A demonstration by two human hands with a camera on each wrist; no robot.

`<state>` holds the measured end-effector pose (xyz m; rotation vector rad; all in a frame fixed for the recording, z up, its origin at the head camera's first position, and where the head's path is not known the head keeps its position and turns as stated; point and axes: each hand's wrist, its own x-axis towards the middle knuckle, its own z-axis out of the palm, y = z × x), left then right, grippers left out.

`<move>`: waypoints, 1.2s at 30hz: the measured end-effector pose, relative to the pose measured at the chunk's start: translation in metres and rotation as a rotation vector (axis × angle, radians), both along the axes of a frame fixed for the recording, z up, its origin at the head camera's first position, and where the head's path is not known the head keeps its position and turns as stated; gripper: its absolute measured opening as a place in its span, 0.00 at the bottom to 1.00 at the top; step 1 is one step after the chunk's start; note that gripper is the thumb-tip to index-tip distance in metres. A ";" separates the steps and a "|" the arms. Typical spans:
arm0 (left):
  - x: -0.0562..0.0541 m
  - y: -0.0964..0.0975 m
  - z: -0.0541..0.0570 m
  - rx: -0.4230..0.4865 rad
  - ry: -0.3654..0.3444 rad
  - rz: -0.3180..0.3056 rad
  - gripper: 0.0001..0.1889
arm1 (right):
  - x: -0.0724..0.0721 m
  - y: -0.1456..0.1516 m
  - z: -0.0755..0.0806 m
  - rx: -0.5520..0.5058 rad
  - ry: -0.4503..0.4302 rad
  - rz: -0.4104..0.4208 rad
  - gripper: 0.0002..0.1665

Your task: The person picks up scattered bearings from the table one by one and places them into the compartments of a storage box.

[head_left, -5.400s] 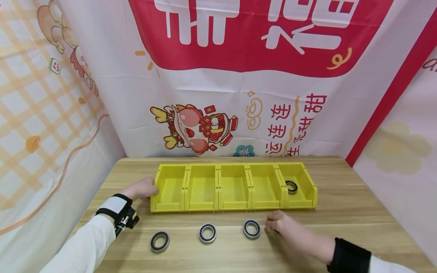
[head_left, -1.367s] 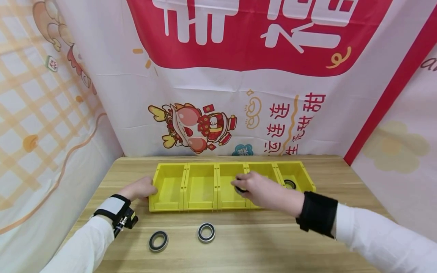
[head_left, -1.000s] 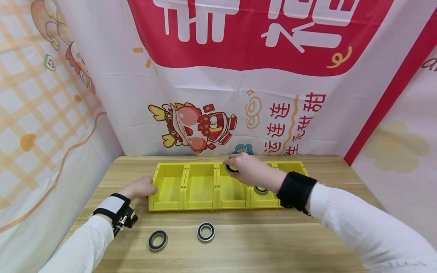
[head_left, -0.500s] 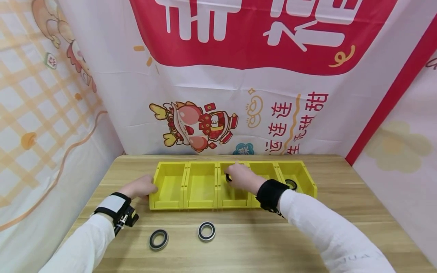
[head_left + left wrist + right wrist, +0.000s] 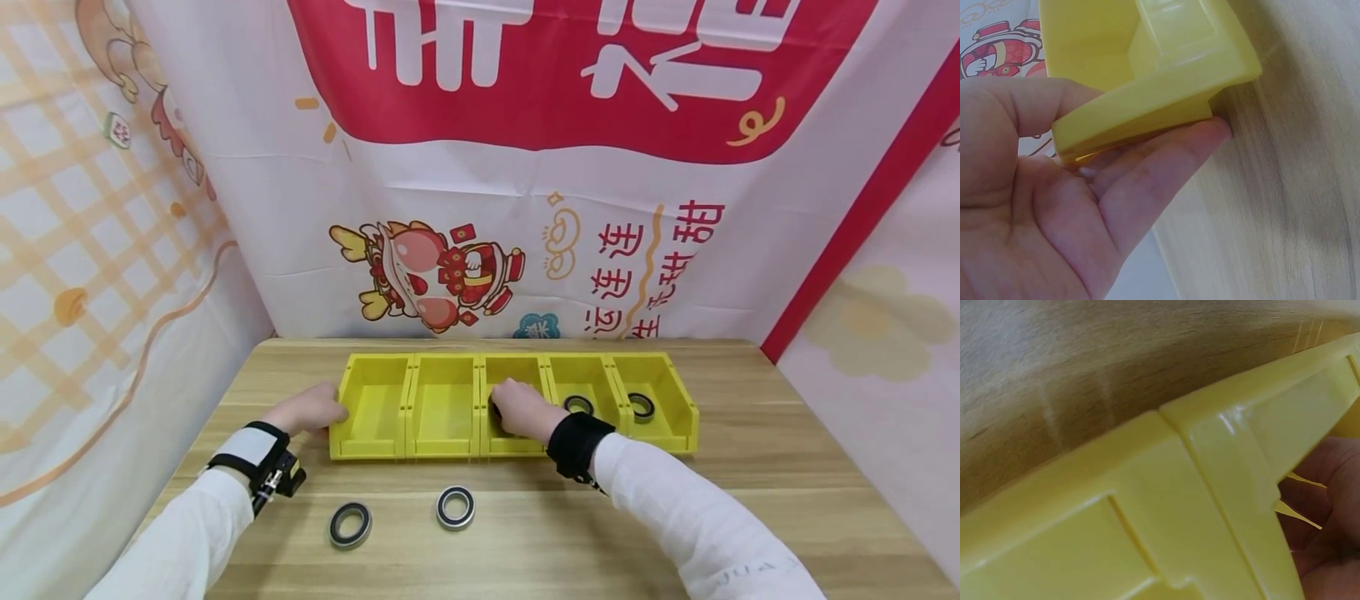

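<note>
My left hand (image 5: 309,408) grips the left side wall of a row of joined yellow bins (image 5: 442,448). In the left wrist view, the thumb lies over the wall of the yellow bin (image 5: 1141,109) and the fingers are beneath it. My right hand (image 5: 521,408) is down inside the middle bin, pinching a ball bearing (image 5: 494,407) that is mostly hidden by the fingers. In the right wrist view, yellow bin walls (image 5: 1210,487) cover most of the right hand (image 5: 1341,512). One bearing (image 5: 578,405) lies in the fourth bin, another bearing (image 5: 641,406) in the rightmost bin.
Two more bearings lie flat on the wooden table (image 5: 600,542) before the bins: a left one (image 5: 350,525) and a right one (image 5: 455,507). A printed cloth (image 5: 300,208) hangs just behind the table, with cloth at both sides.
The right hand took up a bearing from the table, carried it over the middle bin and lowered it inside. A bearing now lies in the fourth bin. The left hand stayed put.
</note>
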<state>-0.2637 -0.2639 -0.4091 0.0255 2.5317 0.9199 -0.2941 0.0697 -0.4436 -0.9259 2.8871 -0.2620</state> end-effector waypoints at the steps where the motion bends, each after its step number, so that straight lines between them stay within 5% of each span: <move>1: 0.000 0.000 0.000 0.001 0.002 -0.001 0.15 | 0.000 0.000 0.000 -0.004 0.002 -0.002 0.13; 6: 0.000 0.000 0.000 -0.002 0.010 -0.006 0.15 | -0.001 0.001 0.004 0.006 0.003 -0.006 0.04; 12: 0.000 0.000 0.002 -0.007 0.012 -0.001 0.15 | 0.000 0.005 0.044 -0.003 0.009 0.006 0.20; 18: 0.001 0.001 0.000 -0.006 0.028 -0.005 0.13 | 0.027 0.004 0.094 0.059 0.064 0.032 0.28; 23: 0.002 0.001 0.000 -0.003 0.027 0.002 0.12 | 0.058 0.003 0.114 0.022 0.236 0.130 0.42; 27: 0.002 0.001 0.001 -0.005 0.021 0.002 0.13 | 0.080 0.001 0.114 0.005 0.339 0.212 0.49; 36: 0.001 0.000 -0.001 0.005 0.020 0.002 0.12 | 0.118 -0.005 0.068 -0.010 0.265 0.308 0.52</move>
